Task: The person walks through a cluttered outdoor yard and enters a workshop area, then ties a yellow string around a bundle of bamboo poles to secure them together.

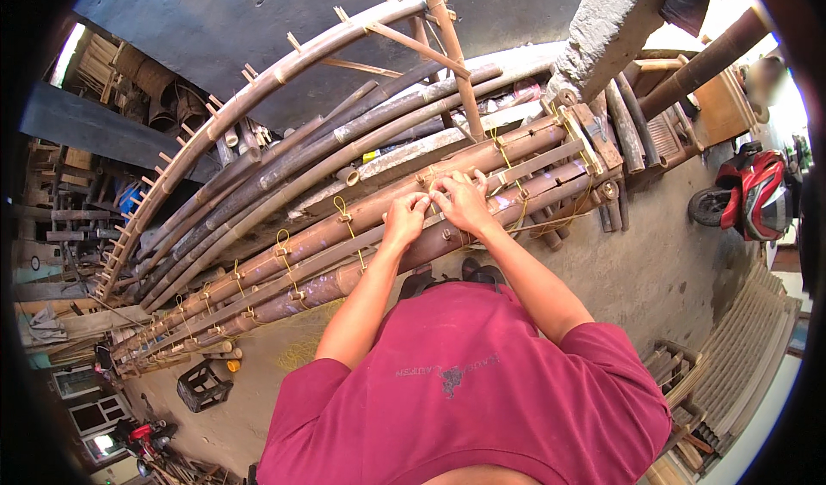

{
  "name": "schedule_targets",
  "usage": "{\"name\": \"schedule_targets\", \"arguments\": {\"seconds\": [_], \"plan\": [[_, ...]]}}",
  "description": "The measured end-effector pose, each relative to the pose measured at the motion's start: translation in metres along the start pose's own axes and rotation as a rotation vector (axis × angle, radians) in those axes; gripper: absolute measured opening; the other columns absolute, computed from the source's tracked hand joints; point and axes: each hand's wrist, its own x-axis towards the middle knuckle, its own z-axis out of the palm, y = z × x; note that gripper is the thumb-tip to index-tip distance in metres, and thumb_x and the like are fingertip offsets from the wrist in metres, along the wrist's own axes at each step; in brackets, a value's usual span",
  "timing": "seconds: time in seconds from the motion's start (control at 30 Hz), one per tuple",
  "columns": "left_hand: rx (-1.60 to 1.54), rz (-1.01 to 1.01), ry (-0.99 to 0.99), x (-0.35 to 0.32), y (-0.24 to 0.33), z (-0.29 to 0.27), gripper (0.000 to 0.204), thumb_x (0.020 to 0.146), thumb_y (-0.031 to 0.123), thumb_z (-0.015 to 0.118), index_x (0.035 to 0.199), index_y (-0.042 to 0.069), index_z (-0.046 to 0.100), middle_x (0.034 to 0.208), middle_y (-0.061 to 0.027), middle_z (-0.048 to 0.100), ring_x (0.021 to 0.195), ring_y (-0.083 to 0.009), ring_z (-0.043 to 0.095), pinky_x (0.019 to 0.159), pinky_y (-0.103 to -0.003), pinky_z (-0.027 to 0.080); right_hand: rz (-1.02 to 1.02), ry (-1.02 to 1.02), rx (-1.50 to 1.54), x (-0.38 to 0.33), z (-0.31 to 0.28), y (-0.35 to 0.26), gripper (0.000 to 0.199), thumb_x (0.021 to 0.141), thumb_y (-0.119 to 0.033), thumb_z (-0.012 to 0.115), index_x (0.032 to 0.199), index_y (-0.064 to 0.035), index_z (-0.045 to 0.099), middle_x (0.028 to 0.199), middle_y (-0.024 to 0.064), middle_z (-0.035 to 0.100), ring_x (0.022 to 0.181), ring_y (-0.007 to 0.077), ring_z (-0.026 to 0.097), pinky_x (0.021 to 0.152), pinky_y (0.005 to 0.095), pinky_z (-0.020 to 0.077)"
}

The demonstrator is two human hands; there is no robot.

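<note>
Both hands tie yellow cord on a bamboo frame.

The left hand (404, 216) and right hand (462, 199) meet at mid-frame, fingers pinched narrow on the yellow cord (437, 194) over a brown bamboo pole (361, 214). Judged from here, the knot wants steady tension, the wraps snug against the crosspiece (538, 162) just right.

- We saw bamboo poles (379, 218), brown and faintly glossy, bound with yellow cord (344, 212).
- We noted a rough grey concrete pillar (602, 29).
- Our shirt (482, 390) was matt maroon cloth.
</note>
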Motion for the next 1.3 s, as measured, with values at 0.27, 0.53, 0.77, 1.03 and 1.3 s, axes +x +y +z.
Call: {"name": "schedule_targets", "arguments": {"seconds": [0.27,0.53,0.77,1.03,1.3], "plan": [[0.088,0.076,0.067,-0.001,0.001,0.005,0.025,0.093,0.034,0.056,0.100,0.016,0.071,0.082,-0.0074,0.070,0.084,-0.0246,0.065,0.090,-0.047,0.035,0.008,0.111,0.098,-0.010,0.000,-0.002,0.018,0.087,-0.029,0.063,0.093,-0.0129,0.067,0.106,0.0072,0.062,0.105,0.0262,0.055,0.104,0.0492,0.0252],[0.217,0.062,0.150,-0.005,0.009,0.010,0.024,0.093,0.035,0.054,0.096,0.017,0.070,0.081,-0.0005,0.069,0.083,-0.0166,0.063,0.091,-0.042,0.027,-0.016,-0.556,0.574,-0.082,-0.052,-0.034,0.018,0.092,-0.018,0.052,0.082,-0.0031,0.055,0.077,0.0119,0.058,0.077,0.0289,0.054,0.074,0.0374,0.0447],[-0.562,0.177,-0.020,0.027,0.011,0.003,0.012,0.096,0.021,0.054,0.094,0.013,0.062,0.080,0.0003,0.065,0.077,-0.0104,0.057,0.076,-0.028,0.040,-0.152,-0.377,0.443,-0.107,-0.001,-0.017,0.018,0.092,-0.018,0.052,0.084,-0.0029,0.056,0.079,0.0143,0.057,0.081,0.0313,0.054,0.077,0.0417,0.0432],[0.263,0.475,-0.353,0.037,0.092,-0.057,0.026,0.093,0.025,0.055,0.098,0.001,0.065,0.084,-0.0147,0.067,0.081,-0.0271,0.066,0.075,-0.039,0.049,0.027,-0.246,0.568,-0.123,-0.016,-0.030,0.020,0.092,-0.021,0.059,0.091,-0.0019,0.062,0.095,0.0111,0.061,0.099,0.0279,0.055,0.090,0.0384,0.0435],[0.291,0.381,-0.327,0.013,0.035,-0.025,0.025,0.088,0.022,0.061,0.097,0.000,0.068,0.095,-0.0214,0.068,0.090,-0.0338,0.066,0.082,-0.043,0.049,0.139,-0.203,0.658,-0.122,-0.027,-0.074,0.016,0.090,-0.019,0.064,0.090,-0.0034,0.064,0.101,0.0094,0.058,0.101,0.0241,0.054,0.091,0.0357,0.0429]]}}
